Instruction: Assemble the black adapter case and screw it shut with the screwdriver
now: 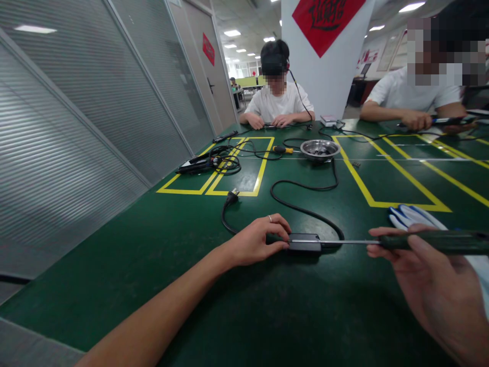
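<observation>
- Two hands are shown at work on one small object: the left hand (260, 239) is laid with curled fingers over the left end of a black adapter box (304, 243), which is pinned flat to the table; a ring is worn on one finger.
- The right hand (431, 285) is closed loosely around the dark handle of a screwdriver (420, 241), held level; its thin metal shaft is brought up to the right end of the box.
- A black cable (301, 187) is led from the box in a wide loop across the surface to a plug (232, 195).
- White and blue gloves (410, 216) are laid just behind the screwdriver.
- The table is covered by a dark green mat (153, 275), marked out with yellow lines (382, 176).
- Further back, a steel bowl (320, 149), a yellow-handled tool (282, 150) and a tangle of leads (214, 162) are seen.
- Two seated people (278, 102) in white shirts are occupied at the far edge.
- The room is bounded on the left by a blinded glass partition (76, 112); a white pillar (324, 81) bearing a red sign (326, 20) stands behind.
</observation>
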`<state>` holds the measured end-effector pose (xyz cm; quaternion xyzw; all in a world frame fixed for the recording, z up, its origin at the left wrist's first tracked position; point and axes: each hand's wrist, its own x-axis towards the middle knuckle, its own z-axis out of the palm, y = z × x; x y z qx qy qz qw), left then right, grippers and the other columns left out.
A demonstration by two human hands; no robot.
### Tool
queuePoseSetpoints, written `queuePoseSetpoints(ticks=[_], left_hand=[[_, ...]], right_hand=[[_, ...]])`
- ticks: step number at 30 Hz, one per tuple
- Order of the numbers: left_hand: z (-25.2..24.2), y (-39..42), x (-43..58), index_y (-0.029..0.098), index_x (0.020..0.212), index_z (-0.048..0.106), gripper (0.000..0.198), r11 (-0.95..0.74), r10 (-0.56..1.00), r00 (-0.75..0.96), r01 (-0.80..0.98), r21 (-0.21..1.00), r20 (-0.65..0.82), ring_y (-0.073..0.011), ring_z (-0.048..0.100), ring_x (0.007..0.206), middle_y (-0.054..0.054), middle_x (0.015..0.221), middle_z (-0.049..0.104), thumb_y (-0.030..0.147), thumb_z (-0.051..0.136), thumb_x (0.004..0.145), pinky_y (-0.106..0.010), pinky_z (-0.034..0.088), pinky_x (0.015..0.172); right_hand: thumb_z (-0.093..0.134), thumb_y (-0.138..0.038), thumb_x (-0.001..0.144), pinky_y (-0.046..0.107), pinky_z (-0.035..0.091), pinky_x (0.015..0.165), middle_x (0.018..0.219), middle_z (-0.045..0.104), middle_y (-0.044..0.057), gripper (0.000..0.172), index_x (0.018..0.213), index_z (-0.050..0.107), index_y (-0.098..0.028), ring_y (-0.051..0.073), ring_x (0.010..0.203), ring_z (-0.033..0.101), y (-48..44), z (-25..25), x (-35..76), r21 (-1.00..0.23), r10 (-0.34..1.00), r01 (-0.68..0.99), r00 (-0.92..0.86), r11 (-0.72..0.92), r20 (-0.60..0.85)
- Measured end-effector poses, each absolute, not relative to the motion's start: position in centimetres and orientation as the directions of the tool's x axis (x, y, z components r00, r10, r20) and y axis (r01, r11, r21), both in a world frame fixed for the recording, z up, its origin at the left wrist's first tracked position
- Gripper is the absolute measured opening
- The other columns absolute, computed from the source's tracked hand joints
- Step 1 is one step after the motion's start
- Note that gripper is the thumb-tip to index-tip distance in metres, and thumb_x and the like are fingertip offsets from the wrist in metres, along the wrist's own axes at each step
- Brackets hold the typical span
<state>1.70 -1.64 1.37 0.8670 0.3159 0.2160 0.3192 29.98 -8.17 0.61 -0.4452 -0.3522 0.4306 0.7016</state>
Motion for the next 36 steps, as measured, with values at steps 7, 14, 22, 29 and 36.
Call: queuePoseSetpoints(ticks=[7,14,22,29,36], left_hand=[[1.6,-1.4,1.5,0.019,0.099,0.065,0.019,-0.569,0.684,0.72,0.424,0.704,0.119,-0.0193,0.057,0.103,-0.006,0.111,0.058,0.021,0.07,0.081,-0.034,0.045,0.09],[1.7,-1.6,1.7,0.019,0.096,0.066,0.012,-0.551,0.693,0.713,0.429,0.716,0.106,-0.0202,0.057,0.103,-0.007,0.111,0.059,0.021,0.066,0.084,-0.036,0.044,0.092],[1.9,-1.4,1.4,0.02,0.099,0.069,0.015,-0.545,0.674,0.732,0.407,0.733,0.095,-0.0187,0.057,0.105,-0.006,0.114,0.059,0.016,0.061,0.087,-0.035,0.044,0.093],[1.5,-1.1,1.4,0.017,0.091,0.068,0.008,-0.471,0.709,0.703,0.405,0.784,0.062,-0.0185,0.059,0.099,-0.006,0.112,0.06,0.019,0.068,0.082,-0.035,0.047,0.088],[1.5,-1.2,1.9,0.02,0.086,0.071,0.007,-0.485,0.72,0.689,0.413,0.771,0.084,-0.0189,0.058,0.101,-0.005,0.108,0.06,0.023,0.071,0.08,-0.034,0.046,0.089]], right_hand=[[0.063,-0.023,0.073,0.032,0.061,0.063,0.081,0.073,0.004,0.013,0.086,0.062,-0.022,0.021,0.078,0.07,-7.4,0.7,31.4,-0.887,0.888,-0.322,0.425,0.331,0.177],[0.065,-0.026,0.07,0.032,0.062,0.058,0.083,0.072,0.004,0.014,0.083,0.063,-0.02,0.021,0.076,0.07,-6.6,0.3,32.6,-0.874,0.87,-0.331,0.46,0.356,0.18],[0.065,-0.024,0.071,0.032,0.061,0.057,0.082,0.072,0.003,0.015,0.086,0.063,-0.02,0.021,0.076,0.07,-6.6,0.4,32.7,-0.87,0.859,-0.323,0.474,0.373,0.193],[0.064,-0.024,0.072,0.033,0.061,0.059,0.085,0.072,0.004,0.016,0.088,0.064,-0.02,0.021,0.075,0.07,-6.5,0.2,33.3,-0.868,0.863,-0.326,0.466,0.374,0.196],[0.063,-0.025,0.072,0.03,0.061,0.057,0.08,0.071,0.001,0.013,0.084,0.065,-0.021,0.019,0.073,0.069,-6.2,0.1,33.6,-0.846,0.836,-0.305,0.485,0.437,0.257]])
